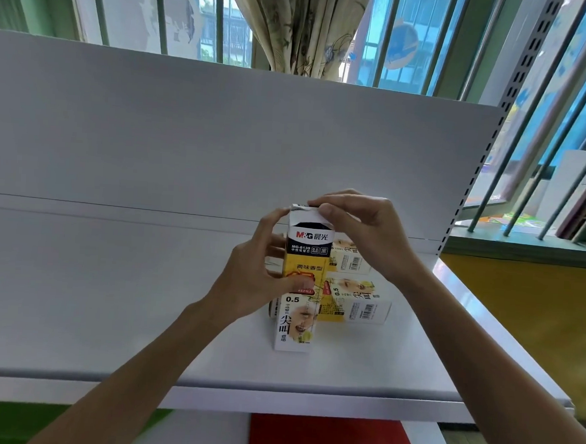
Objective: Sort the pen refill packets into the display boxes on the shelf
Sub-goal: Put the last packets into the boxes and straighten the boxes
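A tall yellow, white and black refill box (305, 257) stands upright on the white shelf (344, 369). My left hand (257, 271) grips its left side, thumb across the front. My right hand (360, 226) pinches the flap at the box's top. Behind it lie two more boxes of the same kind on their sides: one nearer (358, 301), one farther back (349, 258). Whether the upright box's top is open I cannot tell.
The shelf's white back panel (187, 140) rises behind the boxes, with a slotted upright (476, 171) at its right edge. Below the shelf lies a red sheet (333, 440). A barred window and a curtain (296, 26) are beyond. A yellow wall (537, 305) stands at the right.
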{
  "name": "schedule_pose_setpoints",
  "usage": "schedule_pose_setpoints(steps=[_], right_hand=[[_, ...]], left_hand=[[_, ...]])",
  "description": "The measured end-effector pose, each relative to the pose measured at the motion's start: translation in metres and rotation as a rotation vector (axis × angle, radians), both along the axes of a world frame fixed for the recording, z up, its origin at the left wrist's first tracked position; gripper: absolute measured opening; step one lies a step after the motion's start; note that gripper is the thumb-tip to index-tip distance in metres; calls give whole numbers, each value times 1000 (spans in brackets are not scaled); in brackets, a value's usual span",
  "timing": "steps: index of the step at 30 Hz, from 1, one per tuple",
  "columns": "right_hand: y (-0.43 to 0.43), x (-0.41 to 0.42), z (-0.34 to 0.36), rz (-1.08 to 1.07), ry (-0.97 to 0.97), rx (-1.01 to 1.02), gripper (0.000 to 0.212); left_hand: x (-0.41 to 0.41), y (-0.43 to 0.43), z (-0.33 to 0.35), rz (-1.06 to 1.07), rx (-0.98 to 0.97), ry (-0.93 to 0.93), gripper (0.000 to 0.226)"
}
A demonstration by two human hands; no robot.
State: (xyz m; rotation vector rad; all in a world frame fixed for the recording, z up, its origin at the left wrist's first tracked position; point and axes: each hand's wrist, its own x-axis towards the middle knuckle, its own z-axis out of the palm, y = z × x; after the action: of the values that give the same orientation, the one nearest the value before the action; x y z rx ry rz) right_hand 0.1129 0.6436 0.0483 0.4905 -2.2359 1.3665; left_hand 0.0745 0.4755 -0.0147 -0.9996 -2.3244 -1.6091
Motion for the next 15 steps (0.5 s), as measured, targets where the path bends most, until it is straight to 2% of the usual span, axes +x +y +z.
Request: schedule_pose_setpoints(steps=[9,15], right_hand=[[-2,4,-7,4,1,-44,14],[-5,4,-26,-64,187,95,18]], left_hand=[[1,0,-2,-13,-2,6,88],[0,-2,-1,-18,12,18,87]])
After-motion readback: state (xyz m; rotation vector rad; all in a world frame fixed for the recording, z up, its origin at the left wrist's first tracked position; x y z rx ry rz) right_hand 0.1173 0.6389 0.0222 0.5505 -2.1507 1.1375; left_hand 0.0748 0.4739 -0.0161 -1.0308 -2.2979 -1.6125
